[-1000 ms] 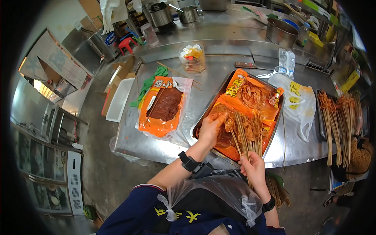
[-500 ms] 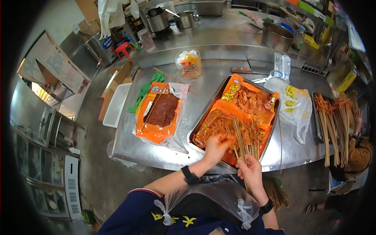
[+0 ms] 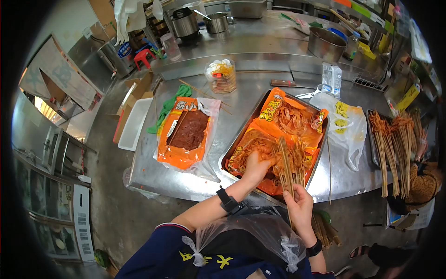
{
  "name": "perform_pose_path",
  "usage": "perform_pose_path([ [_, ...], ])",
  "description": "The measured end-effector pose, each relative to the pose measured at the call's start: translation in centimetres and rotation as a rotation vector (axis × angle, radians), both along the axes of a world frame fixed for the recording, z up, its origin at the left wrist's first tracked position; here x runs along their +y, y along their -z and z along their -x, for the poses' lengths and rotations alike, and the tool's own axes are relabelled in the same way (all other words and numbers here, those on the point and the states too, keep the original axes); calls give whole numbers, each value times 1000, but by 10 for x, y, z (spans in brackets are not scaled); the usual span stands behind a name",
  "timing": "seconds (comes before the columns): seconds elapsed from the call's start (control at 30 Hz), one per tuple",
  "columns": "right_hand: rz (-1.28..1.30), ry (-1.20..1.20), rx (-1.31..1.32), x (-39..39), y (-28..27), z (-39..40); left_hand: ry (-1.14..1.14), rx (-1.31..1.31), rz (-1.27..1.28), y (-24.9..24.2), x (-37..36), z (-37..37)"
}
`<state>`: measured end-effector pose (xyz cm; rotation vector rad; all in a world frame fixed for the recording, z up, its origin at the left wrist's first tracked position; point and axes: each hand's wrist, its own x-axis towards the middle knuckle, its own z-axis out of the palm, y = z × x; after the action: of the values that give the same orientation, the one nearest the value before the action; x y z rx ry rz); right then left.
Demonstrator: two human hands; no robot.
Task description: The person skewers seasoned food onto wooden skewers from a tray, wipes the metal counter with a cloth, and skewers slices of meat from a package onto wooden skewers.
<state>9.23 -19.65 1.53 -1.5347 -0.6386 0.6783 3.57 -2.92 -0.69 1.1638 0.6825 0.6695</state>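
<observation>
My left hand [image 3: 258, 166] has its fingers curled into the red-sauced food strips [image 3: 251, 148] at the lower left of the metal tray [image 3: 224, 163]. The fingertips are partly buried there. A bundle of bamboo skewers [image 3: 285, 162] stands nearly upright in my right hand [image 3: 298, 203], thumb and fingers closed round it at the tray's near edge. More skewers with food on them lie just behind that bundle. Torn orange packaging [image 3: 272, 104] lines the tray, with a second heap of strips [image 3: 297, 118] at the back.
An opened orange pack with a dark brown block [image 3: 189, 131] lies left of the tray. Scissors [image 3: 316, 91], a knife [image 3: 284, 83] and a plastic bag [image 3: 349, 128] lie behind and right. Filled skewers [image 3: 395, 149] hang over a second tray's edge, near another person's dark clothing [image 3: 392, 255].
My left hand has moved away from the skewers, forward and left into the strips. My right hand keeps hold of the skewer bundle. A person's sandalled foot shows more at lower right.
</observation>
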Motion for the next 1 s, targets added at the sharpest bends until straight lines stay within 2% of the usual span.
perform_pose_path([
  [0.07,16,3,-31,-2,-2,-3,26,12,12,6,4,-7],
  [0.13,78,12,-312,-5,-7,-8,53,24,23,9,3,-12],
  [0.17,78,12,-313,-5,-14,-7,26,79,-18,4,0,-13],
  [0.23,57,-133,236,-3,-29,-5,-2,133,-61,7,0,-18],
  [0.27,70,-258,322,-2,-28,-4,11,179,-41,13,3,-21],
  [0.37,70,-273,260,5,2,-4,68,196,54,18,9,-17],
  [0.4,76,-226,341,6,1,-5,111,169,125,14,13,-12],
  [0.5,144,-245,315,8,3,-7,66,94,110,2,22,8],
  [0.53,147,-249,319,8,3,-6,130,63,233,-5,22,15],
  [0.63,176,-239,267,12,3,-5,181,-43,347,-14,16,25],
  [0.67,188,-263,253,11,5,-5,171,-17,245,-10,14,25],
  [0.83,210,-306,86,8,15,-7,151,43,310,0,13,25],
  [1.0,145,-181,295,13,0,-3,99,33,316,2,16,25],
])
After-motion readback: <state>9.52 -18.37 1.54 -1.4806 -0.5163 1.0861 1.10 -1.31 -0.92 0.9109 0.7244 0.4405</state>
